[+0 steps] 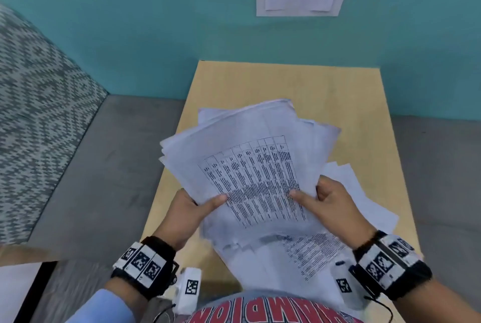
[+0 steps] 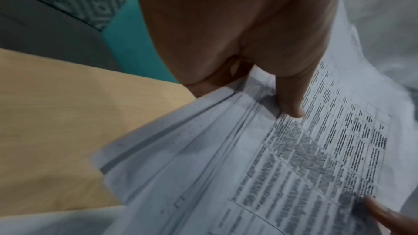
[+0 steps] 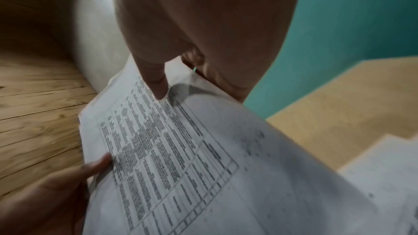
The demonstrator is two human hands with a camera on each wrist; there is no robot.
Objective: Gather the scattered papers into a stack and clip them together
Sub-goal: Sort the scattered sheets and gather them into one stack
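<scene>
Papers (image 1: 250, 166): fanned bundle (printed table on top), pinched at its left edge by left hand (image 1: 190, 208), right edge by right hand (image 1: 335, 205), above table (image 1: 364, 93); loose sheets (image 1: 364, 192) beneath.

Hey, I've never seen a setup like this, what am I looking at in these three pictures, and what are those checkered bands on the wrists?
No machine here: a person works with bare hands. The big picture comes from a head camera looking down; the other two come from cameras strapped to each wrist, and the checkered wristbands are part of that gear. The left hand and right hand both grip an untidy bundle of papers, thumbs on the top sheet, a printed table. More loose sheets lie on the light wooden table. I see no clip in any view.
</scene>
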